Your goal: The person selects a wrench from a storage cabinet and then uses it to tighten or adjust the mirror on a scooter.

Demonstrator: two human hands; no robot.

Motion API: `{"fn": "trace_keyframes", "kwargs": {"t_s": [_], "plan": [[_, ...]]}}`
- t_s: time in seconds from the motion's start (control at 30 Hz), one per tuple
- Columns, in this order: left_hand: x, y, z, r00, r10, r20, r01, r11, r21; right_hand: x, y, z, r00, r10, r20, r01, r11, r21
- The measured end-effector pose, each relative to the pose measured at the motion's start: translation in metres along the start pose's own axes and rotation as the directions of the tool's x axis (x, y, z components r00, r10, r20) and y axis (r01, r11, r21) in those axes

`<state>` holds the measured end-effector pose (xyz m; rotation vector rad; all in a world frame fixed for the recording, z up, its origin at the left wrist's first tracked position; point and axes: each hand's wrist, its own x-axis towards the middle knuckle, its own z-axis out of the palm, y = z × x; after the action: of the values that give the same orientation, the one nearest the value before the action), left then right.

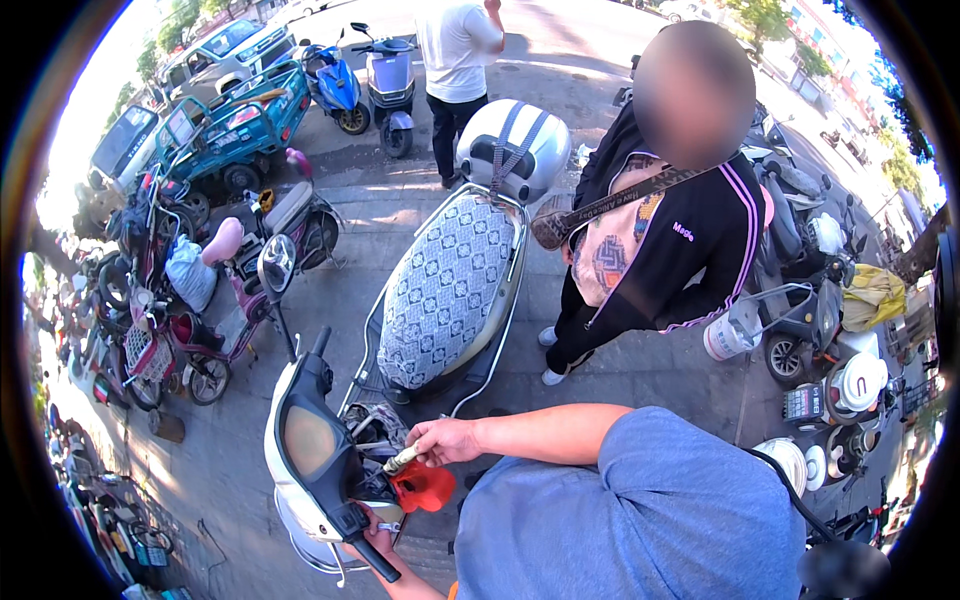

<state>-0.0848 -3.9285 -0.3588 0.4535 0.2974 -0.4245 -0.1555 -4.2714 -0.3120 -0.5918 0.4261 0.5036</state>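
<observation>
A white-and-black scooter (310, 430) stands in front of me, a patterned cover (445, 285) over its seat. Pinched in my right hand (445, 442) is a short, pale cylindrical piece (402, 459) with a metallic-looking end. That end points into the cavity behind the scooter's front panel, where small parts are too fine to make out. Just below it hangs a piece of red cloth or plastic (424, 486). My left hand (370, 524) is low by the near handlebar grip (376, 560), which partly hides its fingers; whether it grips anything is unclear.
Close to the seat stands a person in a dark striped jacket (690, 235). A silver top box (515, 150) sits at the scooter's rear. Parked bikes and a teal cargo tricycle (235, 120) line the left. Buckets, including a white one (733, 332), crowd the right.
</observation>
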Motion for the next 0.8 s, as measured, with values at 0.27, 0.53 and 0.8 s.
{"fn": "trace_keyframes", "kwargs": {"t_s": [0.27, 0.53, 0.8], "plan": [[-0.019, 0.035, 0.012, 0.999, -0.028, 0.024, 0.02, 0.961, 0.276, 0.004, 0.008, 0.001, 0.999, -0.033, 0.029, 0.035, 0.996, -0.088], [-0.043, 0.027, 0.067, 0.981, 0.073, -0.181, -0.009, 0.944, 0.33, -0.001, 0.006, 0.003, 0.998, -0.008, -0.055, 0.0, 0.991, -0.135], [-0.032, 0.031, 0.031, 0.993, 0.044, -0.112, 0.0, 0.932, 0.363, -0.004, -0.001, 0.001, 0.996, -0.035, -0.084, 0.014, 0.97, -0.241]]}}
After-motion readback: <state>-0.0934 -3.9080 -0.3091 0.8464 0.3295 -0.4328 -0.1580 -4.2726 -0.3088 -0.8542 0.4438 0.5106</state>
